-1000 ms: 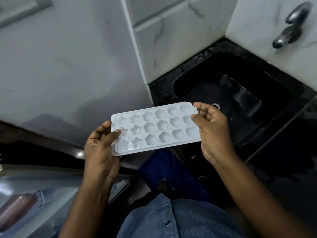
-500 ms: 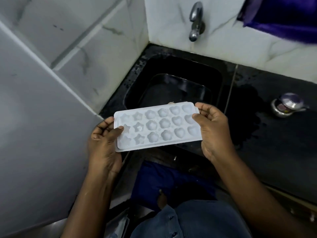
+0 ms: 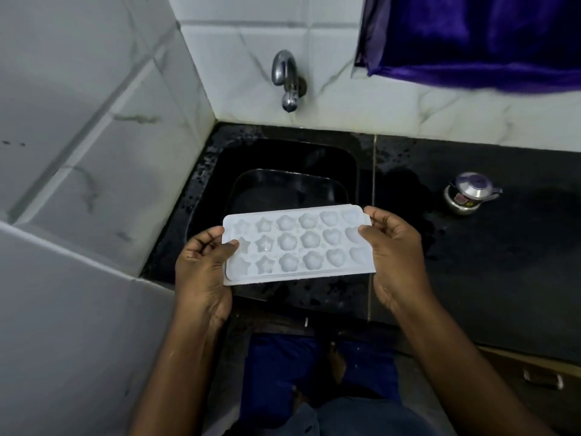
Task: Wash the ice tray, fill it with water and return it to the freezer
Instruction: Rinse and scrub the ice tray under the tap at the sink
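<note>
Since half a second earlier, the view had turned to face the sink squarely, while the hold on the tray looked unchanged.

At far left, a white tiled wall (image 3: 94, 152) met the left edge of the black counter (image 3: 503, 262). The left hand (image 3: 201, 265) gripped the short left end of the white ice tray (image 3: 298, 247), thumb on top and fingers curled underneath. The tray was held level in the air over the front edge of the sink (image 3: 314, 158), its star, flower and heart moulds facing up. Whether they held any water could not be told. Level and open side up, it seemed ready to be brought under the tap (image 3: 287, 80), which stuck out of the back wall above the sink's far edge with no water running. The right hand (image 3: 393, 256) pinched the tray's right end, thumb over the rim and fingers behind. Holding both ends probably kept the thin plastic from sagging.

Further right, a small steel pot (image 3: 470, 193) with a lid stood near the counter's back edge, well apart from the sink. A purple cloth (image 3: 471, 39) hung above it at top right.
</note>
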`<state>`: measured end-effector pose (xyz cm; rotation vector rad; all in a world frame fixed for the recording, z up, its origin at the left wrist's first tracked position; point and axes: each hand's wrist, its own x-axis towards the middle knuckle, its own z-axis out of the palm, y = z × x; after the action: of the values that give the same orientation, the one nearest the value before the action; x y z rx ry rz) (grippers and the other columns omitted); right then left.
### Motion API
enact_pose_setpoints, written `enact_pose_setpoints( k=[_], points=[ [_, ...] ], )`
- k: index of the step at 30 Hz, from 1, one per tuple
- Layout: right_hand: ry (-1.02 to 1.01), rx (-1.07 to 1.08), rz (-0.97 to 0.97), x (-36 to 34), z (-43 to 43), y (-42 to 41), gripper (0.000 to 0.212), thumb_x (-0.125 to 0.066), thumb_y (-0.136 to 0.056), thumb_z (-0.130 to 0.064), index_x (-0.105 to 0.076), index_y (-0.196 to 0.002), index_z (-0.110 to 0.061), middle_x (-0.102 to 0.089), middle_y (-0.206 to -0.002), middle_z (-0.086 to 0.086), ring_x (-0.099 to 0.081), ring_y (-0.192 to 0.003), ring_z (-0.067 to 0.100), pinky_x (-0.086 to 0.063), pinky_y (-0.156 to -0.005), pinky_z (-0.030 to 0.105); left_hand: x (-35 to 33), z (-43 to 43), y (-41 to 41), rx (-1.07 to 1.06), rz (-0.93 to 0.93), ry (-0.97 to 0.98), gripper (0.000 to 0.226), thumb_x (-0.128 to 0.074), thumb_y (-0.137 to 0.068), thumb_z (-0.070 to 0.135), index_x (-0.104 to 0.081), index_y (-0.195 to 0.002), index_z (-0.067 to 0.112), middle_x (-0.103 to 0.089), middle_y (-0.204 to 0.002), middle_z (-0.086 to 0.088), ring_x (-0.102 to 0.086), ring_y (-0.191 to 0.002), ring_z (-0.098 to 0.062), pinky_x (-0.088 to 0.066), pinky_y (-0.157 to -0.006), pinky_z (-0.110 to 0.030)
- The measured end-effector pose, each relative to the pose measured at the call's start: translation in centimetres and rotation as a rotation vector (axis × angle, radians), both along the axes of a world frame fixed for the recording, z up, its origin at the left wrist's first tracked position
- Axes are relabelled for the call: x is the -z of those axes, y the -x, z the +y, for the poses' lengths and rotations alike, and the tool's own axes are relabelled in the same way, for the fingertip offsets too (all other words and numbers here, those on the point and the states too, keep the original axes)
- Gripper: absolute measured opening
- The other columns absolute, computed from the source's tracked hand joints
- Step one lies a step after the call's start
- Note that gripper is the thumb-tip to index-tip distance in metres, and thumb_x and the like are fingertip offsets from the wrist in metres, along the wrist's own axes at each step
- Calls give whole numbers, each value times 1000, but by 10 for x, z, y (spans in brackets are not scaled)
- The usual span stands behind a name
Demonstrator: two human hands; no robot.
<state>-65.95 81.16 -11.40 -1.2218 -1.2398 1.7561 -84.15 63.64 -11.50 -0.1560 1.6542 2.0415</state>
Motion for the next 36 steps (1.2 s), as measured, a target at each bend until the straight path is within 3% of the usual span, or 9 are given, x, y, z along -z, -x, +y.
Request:
enact_pose_setpoints(
  k=[2,7,12,15,19,22,25,27,36],
  points=[
    [-5,21,-3,0,12,-1,33,-69,-95,-1,-72,-121,-21,-73,-114,15,-73,-108,28,-60,-97,36,1,14,2,21,1,7,32,-69,-87,-17,-67,-94,14,-76,-95,-4,-73,-86,-21,-64,-73,-32],
    [19,44,15,1,41,4,32,-69,-95,0,-73,-121,-19,-74,-115,12,-74,-108,23,-58,-102,45,-2,47,12,44,16,28,30,-71,-87,-15,-68,-94,14,-75,-100,-7,-73,-90,-24,-62,-79,-39],
    [-17,31,23,-1,73,15,32,-68,-96,0,-72,-120,-20,-73,-102,2,-72,-91,5,-56,-84,23,-6,77,22,43,5,41,32,-70,-89,-13,-59,-83,17,-75,-108,-15,-74,-94,-29,-61,-83,-44],
    [-32,42,11,4,90,21,30,-67,-95,2,-72,-117,-19,-70,-97,-2,-68,-82,-2,-52,-76,15,-3,94,28,46,-5,44,31,-69,-90,-11,-58,-85,18,-74,-100,-9,-72,-92,-27,-61,-78,-42],
    [-11,59,-15,9,103,30,30,-67,-95,1,-72,-116,-19,-74,-100,-4,-71,-89,3,-53,-79,21,3,108,46,53,-117,33,17,-65,-95,1,-63,-106,15,-70,-101,-9,-70,-85,-22,-60,-66,-34],
    [-5,67,-25,10,111,41,30,-66,-95,1,-72,-119,-17,-75,-102,-1,-73,-96,11,-56,-82,27,7,116,59,169,-148,74,28,-62,-95,11,-68,-121,3,-72,-109,-15,-73,-89,-30,-60,-62,-35],
    [7,99,-35,12,116,58,30,-67,-93,1,-73,-116,-18,-77,-107,6,-74,-104,23,-61,-93,42,2,125,71,204,-152,131,23,-58,-99,12,-74,-111,0,-80,-102,-17,-79,-76,-29,-60,-54,-35],
    [6,117,-33,13,119,70,28,-66,-94,1,-73,-112,-18,-77,-106,7,-74,-104,26,-61,-93,44,0,132,82,235,-144,128,25,-53,-100,10,-75,-108,3,-80,-102,-18,-79,-74,-29,-61,-52,-36],
    [-109,57,-93,25,135,112,30,-63,-98,0,-67,-114,-25,-72,-98,-5,-68,-84,0,-52,-69,11,-2,155,135,369,-164,116,27,-48,-106,18,-73,-109,6,-82,-95,-12,-80,-77,-26,-63,-62,-37]
  ],
)
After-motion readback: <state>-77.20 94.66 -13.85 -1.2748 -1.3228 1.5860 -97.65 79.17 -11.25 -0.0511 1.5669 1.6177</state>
